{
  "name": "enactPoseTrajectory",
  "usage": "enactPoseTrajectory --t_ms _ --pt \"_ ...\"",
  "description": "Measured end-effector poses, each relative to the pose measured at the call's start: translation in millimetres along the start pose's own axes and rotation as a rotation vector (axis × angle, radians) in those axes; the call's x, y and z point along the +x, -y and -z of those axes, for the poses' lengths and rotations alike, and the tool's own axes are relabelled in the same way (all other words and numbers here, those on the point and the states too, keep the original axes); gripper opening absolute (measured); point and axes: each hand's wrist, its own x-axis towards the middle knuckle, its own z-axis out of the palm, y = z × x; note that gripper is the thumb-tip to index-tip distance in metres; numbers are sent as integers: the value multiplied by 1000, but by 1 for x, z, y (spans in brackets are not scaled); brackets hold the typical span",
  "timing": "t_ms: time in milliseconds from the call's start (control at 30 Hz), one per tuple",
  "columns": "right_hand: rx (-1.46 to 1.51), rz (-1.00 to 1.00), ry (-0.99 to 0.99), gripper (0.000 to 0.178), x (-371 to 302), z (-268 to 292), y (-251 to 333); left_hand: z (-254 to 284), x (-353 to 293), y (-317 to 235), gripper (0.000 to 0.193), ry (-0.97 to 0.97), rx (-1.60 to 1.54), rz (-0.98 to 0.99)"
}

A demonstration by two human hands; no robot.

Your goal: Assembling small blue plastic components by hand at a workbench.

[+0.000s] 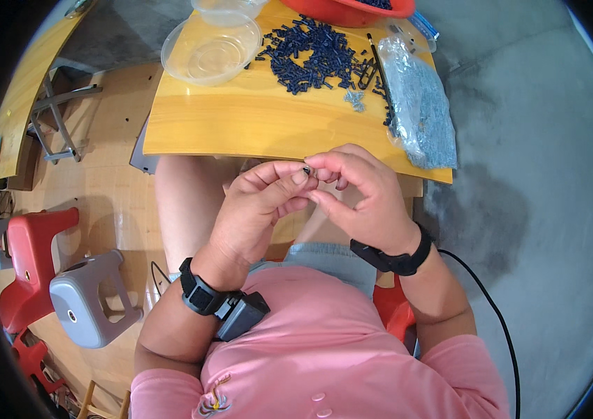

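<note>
In front of my lap, just off the table's near edge, my two hands meet at the fingertips. Thumb and index finger of my left hand [258,202] pinch a small dark plastic piece [307,170], mostly covered by the fingers. My right hand [363,188] curls around from the other side, its index fingertip close to that piece and its thumb below; anything between its fingers is too small or hidden to name. On the table lies a loose pile of small dark blue plastic parts [310,56]. A little heap of tiny silvery pieces [353,100] sits nearer me.
On the yellow table [240,126] stand a clear plastic bowl [212,52] and a red basin [352,14]. A clear bag of small metallic pieces [422,105] lies right, beside a thin black rod [380,73]. Grey [93,300] and red [31,258] stools stand left.
</note>
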Motion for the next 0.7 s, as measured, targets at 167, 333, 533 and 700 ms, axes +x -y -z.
enactPoseTrajectory --t_ms 167,333,533,700 --pt "-293 242 -142 34 3 -10 -1 1 1 1 18 -25 -55 -22" --pt "-406 297 -168 28 6 -19 -2 1 3 3 17 -30 -71 -20" --pt "-501 280 -41 21 10 -15 -3 3 3 4 16 -133 11 16" --pt "-456 256 -45 20 10 -12 -5 1 5 1 17 -194 79 62"
